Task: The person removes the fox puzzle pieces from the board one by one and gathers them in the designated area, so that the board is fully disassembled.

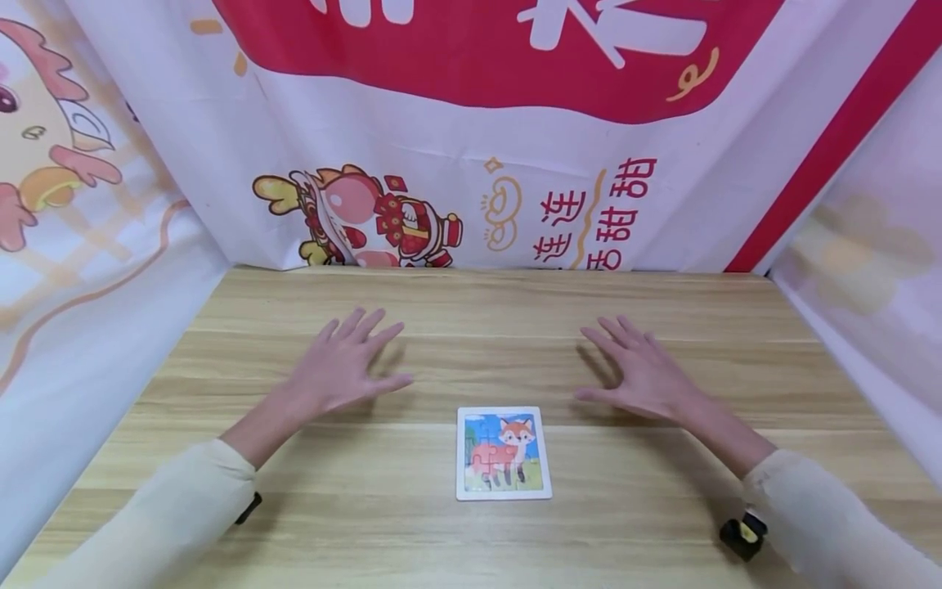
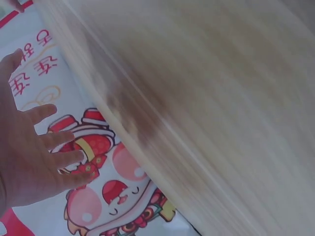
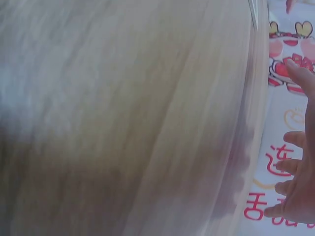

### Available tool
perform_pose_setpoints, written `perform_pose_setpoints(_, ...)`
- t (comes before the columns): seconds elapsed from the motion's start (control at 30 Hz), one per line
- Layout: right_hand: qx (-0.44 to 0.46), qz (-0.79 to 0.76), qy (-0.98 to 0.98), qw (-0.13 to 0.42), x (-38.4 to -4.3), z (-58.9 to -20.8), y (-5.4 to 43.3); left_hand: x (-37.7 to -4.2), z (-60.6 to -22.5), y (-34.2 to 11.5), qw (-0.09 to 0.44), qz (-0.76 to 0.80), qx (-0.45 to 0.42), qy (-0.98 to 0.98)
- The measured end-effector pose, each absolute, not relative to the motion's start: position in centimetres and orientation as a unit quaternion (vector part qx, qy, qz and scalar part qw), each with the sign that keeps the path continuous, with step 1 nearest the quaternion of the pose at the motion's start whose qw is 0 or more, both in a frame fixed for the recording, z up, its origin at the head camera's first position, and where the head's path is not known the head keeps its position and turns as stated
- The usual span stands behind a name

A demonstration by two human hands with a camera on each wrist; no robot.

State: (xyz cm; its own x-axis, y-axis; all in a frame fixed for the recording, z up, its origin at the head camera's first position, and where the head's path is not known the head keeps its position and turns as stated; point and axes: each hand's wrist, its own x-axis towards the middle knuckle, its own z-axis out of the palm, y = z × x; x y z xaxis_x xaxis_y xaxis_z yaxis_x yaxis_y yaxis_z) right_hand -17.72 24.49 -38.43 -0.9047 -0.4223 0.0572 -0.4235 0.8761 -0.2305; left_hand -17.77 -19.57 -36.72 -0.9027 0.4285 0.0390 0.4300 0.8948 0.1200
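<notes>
A small square jigsaw puzzle (image 1: 504,453) with a white frame lies flat on the wooden table, its pieces forming a fox under a blue sky. To its upper left my left hand (image 1: 346,365) hovers over the tabletop, fingers spread and holding nothing. On the other side my right hand (image 1: 642,372) is held much the same way, fingers apart, thumb pointing inward. Both wrist views show the hands with bare palms: the left hand (image 2: 37,157) at the left edge, the right hand (image 3: 300,172) at the right edge. The puzzle appears in neither wrist view.
The wood-grain table (image 1: 412,532) reaches back to a white hanging cloth (image 1: 471,139) printed with red shapes, characters and a cartoon figure. Similar cloths (image 1: 81,204) close off the left and right sides. A black wrist strap (image 1: 743,536) shows below the right sleeve.
</notes>
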Motion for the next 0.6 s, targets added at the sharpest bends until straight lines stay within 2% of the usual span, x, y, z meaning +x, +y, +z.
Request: perform_pose_setpoints(0.6, 0.304, 0.208, -0.930, 0.003, -15.7, -38.6, 21.3, -16.3, -37.1, -15.2, -0.033, -0.173, -0.304, -0.936)
